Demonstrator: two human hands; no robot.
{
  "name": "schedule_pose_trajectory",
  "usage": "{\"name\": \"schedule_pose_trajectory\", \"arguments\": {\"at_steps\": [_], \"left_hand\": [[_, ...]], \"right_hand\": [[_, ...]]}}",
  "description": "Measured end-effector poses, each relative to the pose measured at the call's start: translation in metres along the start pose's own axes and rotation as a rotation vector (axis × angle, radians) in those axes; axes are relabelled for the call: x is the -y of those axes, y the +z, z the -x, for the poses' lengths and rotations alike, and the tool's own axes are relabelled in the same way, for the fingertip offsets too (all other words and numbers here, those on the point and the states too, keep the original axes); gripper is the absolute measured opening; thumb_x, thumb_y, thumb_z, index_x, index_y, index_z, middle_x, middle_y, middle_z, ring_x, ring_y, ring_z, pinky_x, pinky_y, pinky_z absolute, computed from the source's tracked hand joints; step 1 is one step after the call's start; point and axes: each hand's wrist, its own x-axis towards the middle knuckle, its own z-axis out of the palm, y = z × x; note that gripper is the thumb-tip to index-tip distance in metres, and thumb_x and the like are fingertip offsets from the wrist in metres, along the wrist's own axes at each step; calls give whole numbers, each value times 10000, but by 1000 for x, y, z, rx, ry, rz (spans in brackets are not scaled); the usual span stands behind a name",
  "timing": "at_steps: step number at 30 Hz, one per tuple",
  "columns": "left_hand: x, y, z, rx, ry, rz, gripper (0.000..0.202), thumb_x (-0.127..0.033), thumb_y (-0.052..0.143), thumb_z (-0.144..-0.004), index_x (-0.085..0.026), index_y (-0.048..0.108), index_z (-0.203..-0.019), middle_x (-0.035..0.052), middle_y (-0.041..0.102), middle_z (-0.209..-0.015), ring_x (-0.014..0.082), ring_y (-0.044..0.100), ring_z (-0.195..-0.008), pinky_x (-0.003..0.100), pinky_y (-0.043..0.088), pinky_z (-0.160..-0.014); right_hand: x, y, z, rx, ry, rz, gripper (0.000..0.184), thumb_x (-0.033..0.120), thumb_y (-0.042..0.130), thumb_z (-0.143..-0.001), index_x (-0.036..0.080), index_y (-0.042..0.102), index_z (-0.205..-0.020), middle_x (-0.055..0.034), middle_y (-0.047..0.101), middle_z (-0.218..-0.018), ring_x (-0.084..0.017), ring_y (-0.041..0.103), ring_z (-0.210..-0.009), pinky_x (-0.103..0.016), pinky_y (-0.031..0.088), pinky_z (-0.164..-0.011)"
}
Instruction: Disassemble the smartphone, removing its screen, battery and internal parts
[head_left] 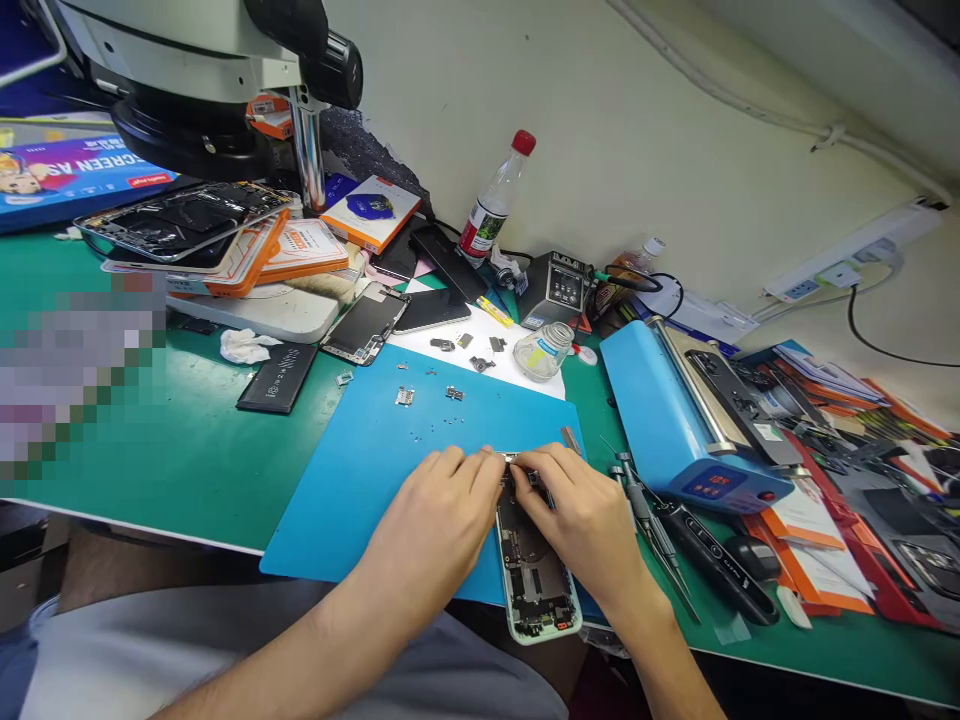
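An opened phone housing (pixel 536 575) with a pale green frame lies on the blue mat (pixel 337 500), its near end at the mat's front edge. Bent over its far end, my left hand (pixel 454 500) has its fingers closed at the top left corner. My right hand (pixel 574 495) pinches from the other side, thumb and fingertips inside the housing's upper part. Whatever sits between the fingertips of either hand is too small or covered to make out. Beyond the hands, small metal parts (pixel 405 396), a little module (pixel 454 393) and several tiny screws (pixel 431 428) are spread over the mat.
Screwdrivers (pixel 637 500), tweezers (pixel 679 575) and a black pen-shaped tool (pixel 716 562) lie at right, beside a blue heating machine (pixel 667 420). A glass jar (pixel 544 352) and bottle (pixel 491 205) stand behind. A microscope (pixel 195 90) overhangs the left; a black battery (pixel 277 378) lies below.
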Motion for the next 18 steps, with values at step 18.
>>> {"name": "schedule_pose_trajectory", "arguments": {"at_steps": [18], "left_hand": [[0,3,3,-22,96,-15,166,-91,644,-1060,-139,757,-1172,102,803,-1277,283,685,-904,458,611,-761]], "right_hand": [[2,-6,6,31,-84,32,134,132,599,-1110,183,701,-1180,-62,826,-1030,-181,781,-885,-324,594,-782]]}}
